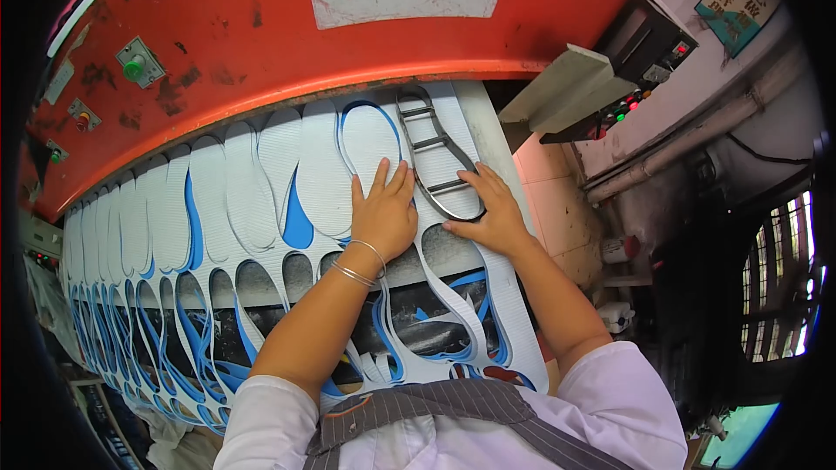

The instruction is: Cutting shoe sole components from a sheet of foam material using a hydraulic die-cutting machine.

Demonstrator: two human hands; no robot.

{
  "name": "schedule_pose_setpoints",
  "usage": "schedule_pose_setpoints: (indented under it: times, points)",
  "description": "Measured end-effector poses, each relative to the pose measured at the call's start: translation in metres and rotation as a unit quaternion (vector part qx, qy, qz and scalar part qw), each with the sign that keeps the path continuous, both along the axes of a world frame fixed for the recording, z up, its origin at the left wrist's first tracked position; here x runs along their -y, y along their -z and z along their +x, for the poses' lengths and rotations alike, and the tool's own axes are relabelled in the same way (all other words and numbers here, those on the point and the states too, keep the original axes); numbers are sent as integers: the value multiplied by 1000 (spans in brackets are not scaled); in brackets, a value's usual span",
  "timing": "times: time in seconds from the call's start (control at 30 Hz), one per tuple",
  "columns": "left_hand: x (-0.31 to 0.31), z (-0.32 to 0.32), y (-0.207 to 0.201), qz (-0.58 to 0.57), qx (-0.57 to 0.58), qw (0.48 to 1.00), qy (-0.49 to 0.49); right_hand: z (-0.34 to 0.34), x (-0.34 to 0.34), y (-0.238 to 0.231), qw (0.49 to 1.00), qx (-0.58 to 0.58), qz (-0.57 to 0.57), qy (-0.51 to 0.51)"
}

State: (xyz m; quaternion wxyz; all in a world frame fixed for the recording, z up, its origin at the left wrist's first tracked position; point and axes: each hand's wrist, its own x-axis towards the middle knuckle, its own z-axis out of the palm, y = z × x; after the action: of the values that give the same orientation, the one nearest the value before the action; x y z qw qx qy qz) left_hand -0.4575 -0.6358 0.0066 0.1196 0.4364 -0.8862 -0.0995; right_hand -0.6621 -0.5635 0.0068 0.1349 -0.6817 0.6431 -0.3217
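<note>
A sole-shaped metal cutting die [429, 143] with several crossbars lies on a white ribbed foam sheet [453, 109] with blue under it. My right hand [498, 216] grips the die's near end, thumb at its lower rim and fingers along its right side. Just left of the die, my left hand [384, 216] lies flat with its fingers stretched out, on the near part of a cut sole piece [370, 135]. Further left, more sole shapes sit in a row. Nearer to me the sheet is a web of sole-shaped holes [435, 283] with blue strips showing.
A red press machine [244, 9] spans the far side, with a green button [134, 68] at its left. A black control box [649, 43] and a grey metal plate [566, 83] stand at the right. A pipe [679, 144] runs along the right wall.
</note>
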Motion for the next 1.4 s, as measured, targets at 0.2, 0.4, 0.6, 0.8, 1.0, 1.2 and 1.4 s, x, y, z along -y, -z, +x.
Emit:
schedule_pose_setpoints:
  times: [0.2, 0.4, 0.6, 0.8, 1.0, 1.2, 1.4]
  points:
    - [8, 8, -9, 22, -16, 1000, -4, 11, 5, -2, 999, -30, -24, 6]
    - [65, 141, -34, 98, -323, 941, 0, 56, 17, -68, 997, -78, 10, -3]
    - [94, 440, -127, -118, -495, 812, -285, 172, 8, -188, 988, 41, -88, -122]
    - [155, 644, -161, -308, -353, 731, -496, 344, 105, -230, 965, 55, -77, -244]
    - [163, 866, -276, -257, -119, 843, -457, 447, 194, -292, 942, 121, -252, -184]
    - [124, 720, -215, -85, -250, 901, -345, 406, 170, -263, 959, 103, -151, -216]
    - [-18, 401, -215, 107, -275, 937, -186, 385, 102, -245, 948, 108, -61, -292]
